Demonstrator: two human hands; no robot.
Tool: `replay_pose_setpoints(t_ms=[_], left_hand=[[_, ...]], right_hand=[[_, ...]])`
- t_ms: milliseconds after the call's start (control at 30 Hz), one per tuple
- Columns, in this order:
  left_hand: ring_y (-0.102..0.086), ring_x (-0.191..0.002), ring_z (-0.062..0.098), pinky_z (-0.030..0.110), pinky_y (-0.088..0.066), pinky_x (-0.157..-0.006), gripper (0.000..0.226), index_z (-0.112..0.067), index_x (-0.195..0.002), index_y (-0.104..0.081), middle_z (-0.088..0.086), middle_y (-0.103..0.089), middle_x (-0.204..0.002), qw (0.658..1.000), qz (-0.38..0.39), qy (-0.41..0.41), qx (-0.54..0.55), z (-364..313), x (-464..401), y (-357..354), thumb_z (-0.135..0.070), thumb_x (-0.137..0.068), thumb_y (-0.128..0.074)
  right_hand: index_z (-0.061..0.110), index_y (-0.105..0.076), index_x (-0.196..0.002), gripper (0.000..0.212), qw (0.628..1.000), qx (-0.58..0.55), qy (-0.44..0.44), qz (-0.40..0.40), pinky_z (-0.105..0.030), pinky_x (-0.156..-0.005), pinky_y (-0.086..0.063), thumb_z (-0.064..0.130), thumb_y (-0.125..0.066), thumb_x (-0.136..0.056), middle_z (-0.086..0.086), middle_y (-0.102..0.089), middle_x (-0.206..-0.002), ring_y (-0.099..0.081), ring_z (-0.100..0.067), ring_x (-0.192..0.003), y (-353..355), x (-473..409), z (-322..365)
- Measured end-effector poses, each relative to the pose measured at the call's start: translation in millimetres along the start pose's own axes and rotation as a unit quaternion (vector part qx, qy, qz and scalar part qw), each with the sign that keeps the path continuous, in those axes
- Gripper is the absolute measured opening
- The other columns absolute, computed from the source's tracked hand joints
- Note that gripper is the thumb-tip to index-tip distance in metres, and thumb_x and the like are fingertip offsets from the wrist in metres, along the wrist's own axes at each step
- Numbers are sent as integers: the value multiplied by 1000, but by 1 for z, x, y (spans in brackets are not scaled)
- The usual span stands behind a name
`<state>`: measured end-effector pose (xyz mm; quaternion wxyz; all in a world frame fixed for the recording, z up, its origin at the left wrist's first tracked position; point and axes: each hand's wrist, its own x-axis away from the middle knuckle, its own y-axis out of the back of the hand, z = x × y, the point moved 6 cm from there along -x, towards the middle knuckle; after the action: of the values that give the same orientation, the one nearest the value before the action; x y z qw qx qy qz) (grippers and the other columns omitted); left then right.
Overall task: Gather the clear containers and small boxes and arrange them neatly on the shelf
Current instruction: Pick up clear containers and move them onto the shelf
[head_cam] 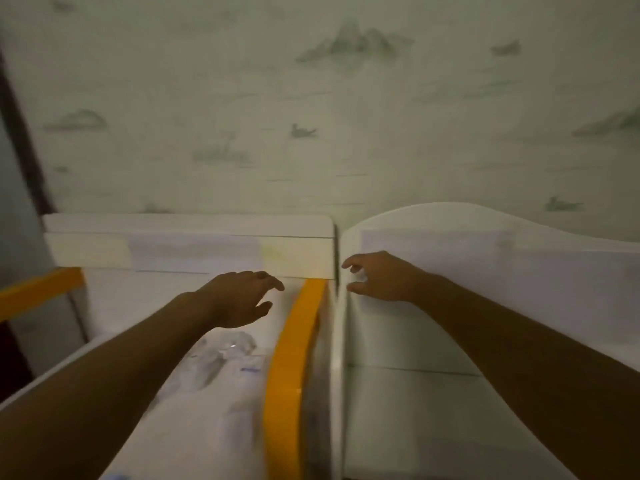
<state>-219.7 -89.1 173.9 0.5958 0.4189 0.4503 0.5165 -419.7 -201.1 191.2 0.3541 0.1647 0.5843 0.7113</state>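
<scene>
Both hands reach forward over white furniture and neither holds anything. The left hand (pixel 242 299) hovers with its fingers loosely spread and pointing toward the orange rail (pixel 294 358) just to its right; the right hand (pixel 377 277) is on the other side of that rail, fingers and thumb half curled with a gap between them, close to the edge of a curved white panel (pixel 450 258), though I cannot tell whether it touches it. The hands are apart, with the rail and a dark gap between them. The task's things lie below and behind the left hand, under the left forearm: a cluster of clear containers (pixel 221 355) on the white shelf (pixel 194 410), blurred by motion so their number and shape are unclear. A bit of blue print shows near them, possibly a small box, but that is too smeared to call. Behind both hands rises a pale wall with faint green landscape motifs (pixel 353 43). The chief risk seems to be the left forearm: it passes right over the clear containers, and a careless sweep back could knock or scatter them. Their transparency in this dim light also makes them easy to misjudge when grasping, and thin clear plastic may slip or buckle if pinched too hard.
</scene>
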Motion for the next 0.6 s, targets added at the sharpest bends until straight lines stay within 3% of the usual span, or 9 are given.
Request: replay_pose_setpoints(t_ms=[233,600], left_hand=[[-51,-123,13,29,-42,-97,46,-36,-141,-37,-8,-41,-148,996,36,66,44,111,96,-62,-41,-96,-48],[-42,-134,15,32,-36,-109,50,-36,-144,-36,-8,-37,-152,985,118,91,89,201,131,-160,-43,-96,-50]], right_hand=[[27,-47,-137,50,997,12,50,57,-31,-100,-44,40,-60,-91,2,-54,-138,-54,-18,-120,-72,-46,133],[26,-45,-139,53,985,32,87,144,-36,-104,-42,42,-61,-91,1,-53,-138,-50,-19,-124,-194,-138,219]])
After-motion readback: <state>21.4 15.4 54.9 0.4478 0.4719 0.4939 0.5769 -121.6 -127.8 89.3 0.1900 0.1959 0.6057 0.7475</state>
